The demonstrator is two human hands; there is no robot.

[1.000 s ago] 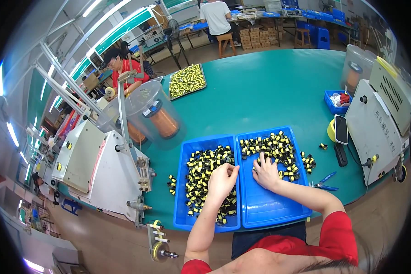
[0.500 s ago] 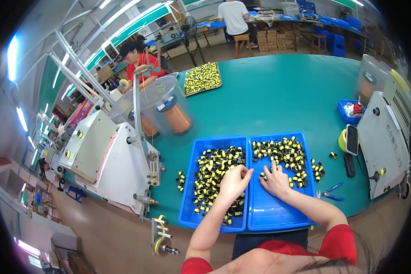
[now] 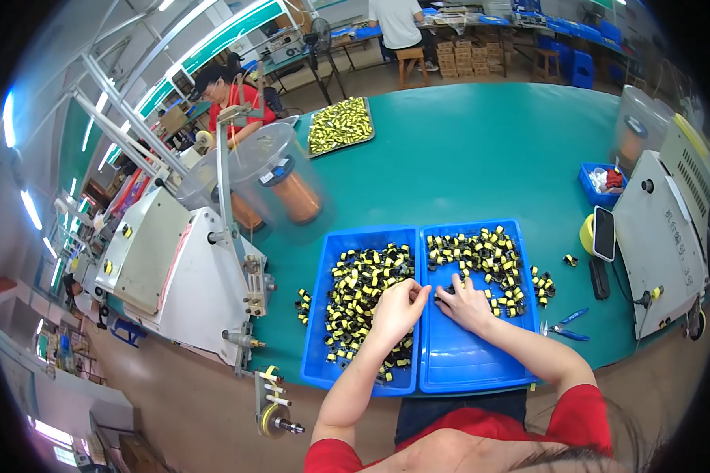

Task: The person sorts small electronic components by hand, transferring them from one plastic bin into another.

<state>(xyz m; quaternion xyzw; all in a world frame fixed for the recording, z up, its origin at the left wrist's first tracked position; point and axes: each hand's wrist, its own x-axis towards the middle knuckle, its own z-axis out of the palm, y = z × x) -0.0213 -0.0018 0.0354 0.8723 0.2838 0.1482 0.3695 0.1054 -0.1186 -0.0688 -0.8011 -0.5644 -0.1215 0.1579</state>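
Two blue plastic trays stand side by side, the left tray (image 3: 314,331) heaped with small black coil parts wrapped in yellow tape (image 3: 359,284). In the right tray (image 3: 473,359), similar coils (image 3: 493,256) lie along the back and right side, with bare blue bottom at the front. My left hand (image 3: 398,311) hovers over the left tray beside the shared wall, thumb and fingertips pinched together; what they hold, if anything, is too small to see. My right hand (image 3: 467,306) reaches into the right tray, fingers apart, fingertips among a few coils near that wall.
Loose coils (image 3: 543,286) lie right of the trays, near blue-handled pliers (image 3: 568,325) and a phone (image 3: 603,234). Winding machines (image 3: 205,276) flank me, with copper wire spools (image 3: 298,193) behind the left one. A metal tray of yellow parts (image 3: 341,126) sits farther back. A co-worker (image 3: 233,106) sits at far left.
The whole view has shifted slightly. My right hand has drawn a little toward the shared wall, its fingertips closer to my left hand. My left hand keeps its pinch.
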